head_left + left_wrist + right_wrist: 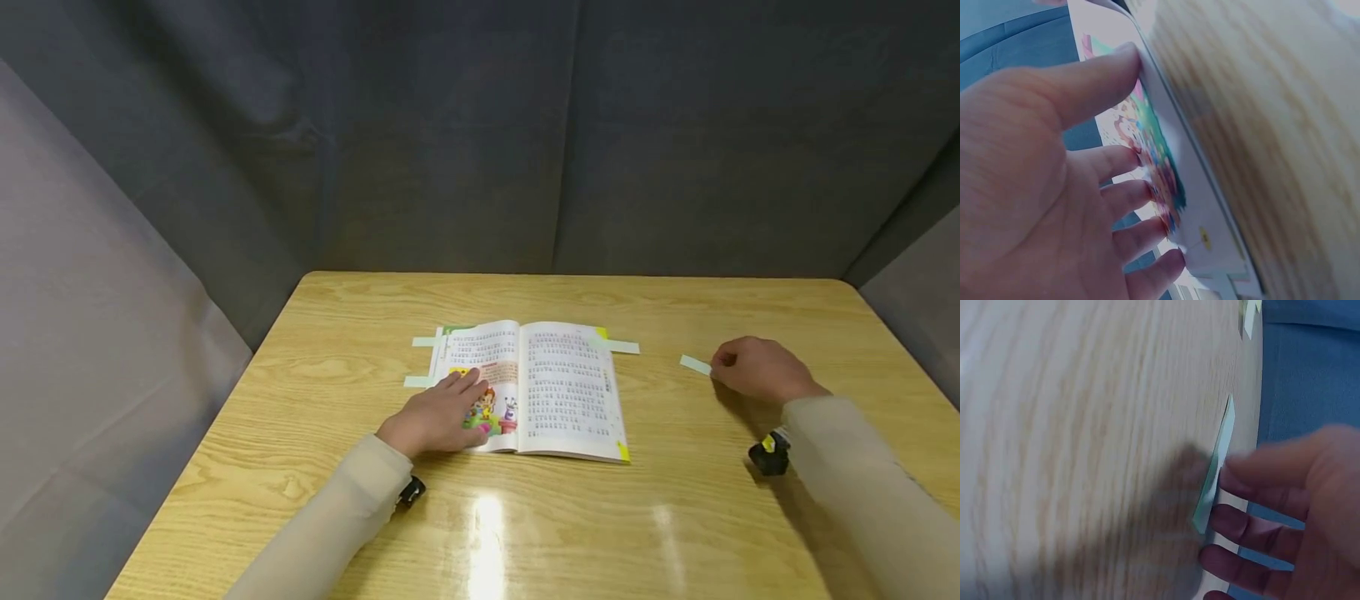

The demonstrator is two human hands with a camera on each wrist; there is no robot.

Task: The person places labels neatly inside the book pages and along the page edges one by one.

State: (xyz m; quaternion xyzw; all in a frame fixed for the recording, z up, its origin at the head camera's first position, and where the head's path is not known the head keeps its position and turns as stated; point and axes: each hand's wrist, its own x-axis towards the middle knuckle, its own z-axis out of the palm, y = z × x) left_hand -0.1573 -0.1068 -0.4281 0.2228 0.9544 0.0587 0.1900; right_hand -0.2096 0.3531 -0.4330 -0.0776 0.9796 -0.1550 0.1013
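An open book point(566, 392) with printed text lies on the table, a colourful picture on its left page. My left hand point(442, 410) rests on that page with its fingers spread; the left wrist view shows the thumb and fingertips point(1129, 65) touching the paper. Pale green paper tabs stick out past the book's sides: two at the left, and one tab point(624, 347) at the upper right. To the right of the book, my right hand point(761, 368) pinches a loose pale green sticky tab point(694, 364) between thumb and fingers, close to the tabletop.
The wooden table point(330, 367) has a rounded far edge. Grey cloth point(450, 150) hangs behind it and at both sides. Light glares off the table's near part. Small black devices point(770, 454) are worn at the wrists.
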